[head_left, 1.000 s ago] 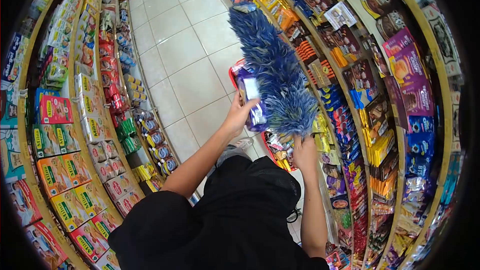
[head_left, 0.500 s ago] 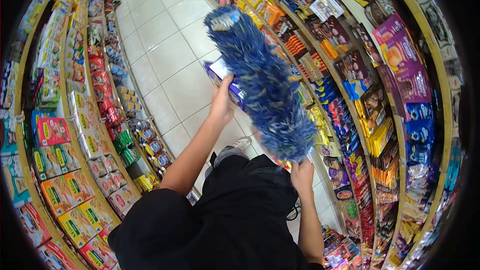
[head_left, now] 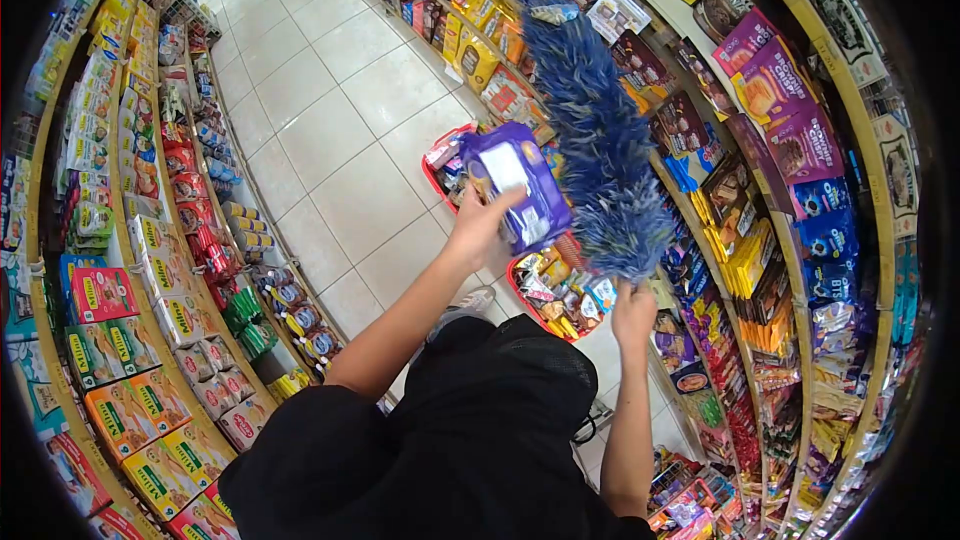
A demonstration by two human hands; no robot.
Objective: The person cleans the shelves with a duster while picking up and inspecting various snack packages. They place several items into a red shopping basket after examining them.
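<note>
A purple packet (head_left: 540, 195) with a whitish label is gripped in my left hand (head_left: 480, 225), thumb on top, above the aisle floor. My right hand (head_left: 634, 315) is closed round the lower end of a fluffy blue duster (head_left: 605, 140). The duster points up and away, its far end over the shelf goods on the right. The packet is just left of the duster; whether they touch is unclear.
Red baskets (head_left: 545, 323) full of small packets stand on the tiled floor (head_left: 340, 90) below my hands. Stocked shelves curve along the left (head_left: 135, 270) and right (head_left: 740, 320). My shoe (head_left: 478, 298) shows under my left forearm.
The duster has swung right, away from the packet. My left hand has moved right and turned the packet, so its broad face now shows. The red baskets have come into sight.
</note>
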